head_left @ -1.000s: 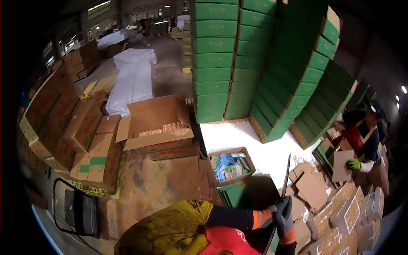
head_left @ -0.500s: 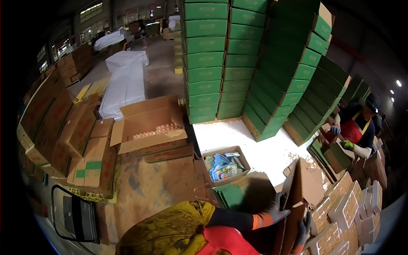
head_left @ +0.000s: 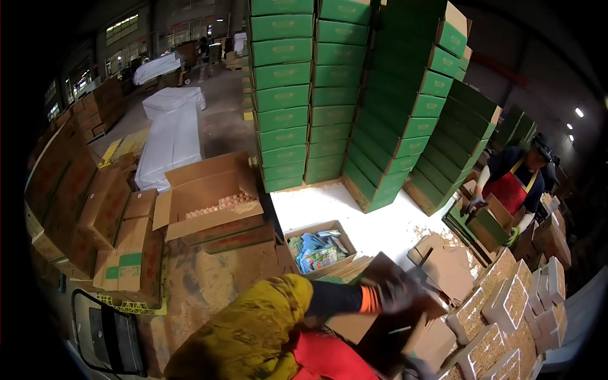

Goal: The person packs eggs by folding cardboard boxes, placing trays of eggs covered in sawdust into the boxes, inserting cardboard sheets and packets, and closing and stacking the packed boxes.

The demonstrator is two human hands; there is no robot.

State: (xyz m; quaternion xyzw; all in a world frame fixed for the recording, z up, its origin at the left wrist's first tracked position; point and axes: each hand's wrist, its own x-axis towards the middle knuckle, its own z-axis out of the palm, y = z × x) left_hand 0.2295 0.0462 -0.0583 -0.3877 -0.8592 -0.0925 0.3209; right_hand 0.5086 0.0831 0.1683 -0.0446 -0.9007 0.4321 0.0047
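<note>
My left hand (head_left: 398, 295), in a dark grey glove with an orange cuff, is closed on the far end of an open cardboard box (head_left: 386, 339). The box is tilted in front of me and its inside looks dark. My right hand (head_left: 418, 368) shows only in part at the bottom, beside the near right side of the box; its fingers are smeared and dark. Flattened cardboard pieces (head_left: 443, 272) lie just past the box. A carton of blue and green packets (head_left: 320, 249) stands to the left of my left hand.
Tall stacks of green boxes (head_left: 282, 95) rise behind the white lit surface (head_left: 310, 206). To the left stands an open carton of eggs (head_left: 209, 183). Trays with brown granular filling (head_left: 506, 297) lie at right. A co-worker (head_left: 516, 183) handles a box there.
The box has turned and tipped from near upright to a lower tilt. My left hand has moved up and slightly left with it; my right hand has dropped down and left.
</note>
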